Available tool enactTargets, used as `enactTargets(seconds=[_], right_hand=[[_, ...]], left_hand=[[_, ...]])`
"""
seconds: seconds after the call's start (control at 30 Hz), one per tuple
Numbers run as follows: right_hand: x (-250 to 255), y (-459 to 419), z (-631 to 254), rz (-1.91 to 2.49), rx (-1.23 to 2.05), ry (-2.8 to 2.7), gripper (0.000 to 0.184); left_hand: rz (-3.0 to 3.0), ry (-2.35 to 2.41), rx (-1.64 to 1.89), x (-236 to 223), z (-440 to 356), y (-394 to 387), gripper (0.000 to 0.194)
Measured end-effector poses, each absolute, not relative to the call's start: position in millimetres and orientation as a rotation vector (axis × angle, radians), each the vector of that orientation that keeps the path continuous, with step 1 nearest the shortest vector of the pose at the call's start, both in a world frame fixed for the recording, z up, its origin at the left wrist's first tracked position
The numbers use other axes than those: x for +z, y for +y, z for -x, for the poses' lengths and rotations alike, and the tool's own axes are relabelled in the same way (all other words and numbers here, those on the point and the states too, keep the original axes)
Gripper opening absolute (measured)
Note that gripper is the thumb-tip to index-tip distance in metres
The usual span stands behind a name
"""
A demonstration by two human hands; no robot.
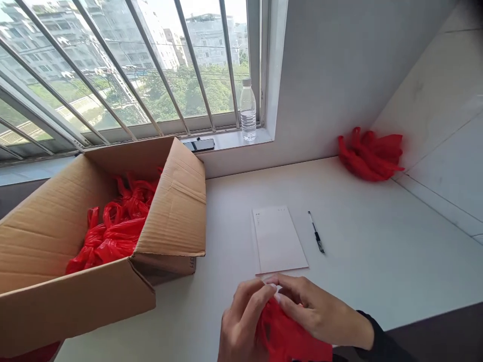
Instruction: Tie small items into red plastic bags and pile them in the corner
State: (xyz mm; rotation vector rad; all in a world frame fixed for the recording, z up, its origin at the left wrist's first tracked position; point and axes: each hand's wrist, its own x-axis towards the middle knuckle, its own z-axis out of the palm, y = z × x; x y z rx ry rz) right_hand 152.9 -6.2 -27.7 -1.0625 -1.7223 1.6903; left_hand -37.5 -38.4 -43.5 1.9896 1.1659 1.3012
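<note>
While one cardboard box point(173, 211) of several tied bags point(116, 234) sits at lower left, the left hand point(243, 314) and right hand point(315, 309) meet at bottom centre, fingers pinched narrow on one red bag point(290, 334). One notepad point(281, 241) and one pen point(316, 232) lie mid-frame; one bottle point(248, 113) stands upper centre.

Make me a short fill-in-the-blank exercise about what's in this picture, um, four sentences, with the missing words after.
1. The left hand and right hand hold a bag whose colour is ____.
2. In the picture, the pen lies to the ____ of the notepad.
3. A clear ____ stands upright on the sill.
4. The top of the box is ____, not closed, showing tied bags inside.

Missing words: red; right; bottle; open.
</note>
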Motion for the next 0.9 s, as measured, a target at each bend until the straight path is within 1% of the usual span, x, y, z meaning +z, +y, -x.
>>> enactTargets(seconds=[0.07, 0.13, 0.23, 0.37, 0.47, 0.67, 0.73, 0.8, 0.87, 0.9], right_hand=[[-29, -5, -154, 1.007, 1.704, -1.672, 0.026], [-28, -5, -155, 1.019, 1.651, -1.633, 0.021], [-23, -7, -157, 1.024, 1.553, -1.597, 0.016], [-17, -13, -156, 1.078, 1.489, -1.553, 0.022], [-20, -18, -163, 1.167, 1.393, -1.555, 0.025], [-55, -34, -205, 1.543, 1.325, -1.448, 0.033], [-65, -40, -213, 1.565, 1.373, -1.332, 0.032], [-69, -44, -213, 1.495, 1.495, -1.155, 0.03], [-67, -47, -206, 1.393, 1.642, -1.003, 0.039], [-66, -48, -200, 1.351, 1.706, -0.973, 0.044]], left_hand=[[-1.997, 1.161, 1.295, -45, 39, -38, 0.029], [-1.997, 1.161, 1.273, -46, 42, -38, 0.03], [-2.026, 1.168, 1.216, -49, 46, -39, 0.038], [-2.186, 1.265, 1.148, -56, 49, -44, 0.049], [-2.287, 1.349, 1.113, -65, 57, -50, 0.052], [-2.372, 1.493, 0.998, -96, 101, -76, 0.053], [-2.274, 1.529, 0.934, -102, 109, -85, 0.049], [-2.117, 1.563, 0.87, -103, 109, -90, 0.045], [-2.049, 1.553, 0.84, -103, 100, -90, 0.045], [-2.077, 1.524, 0.83, -103, 94, -88, 0.05]])
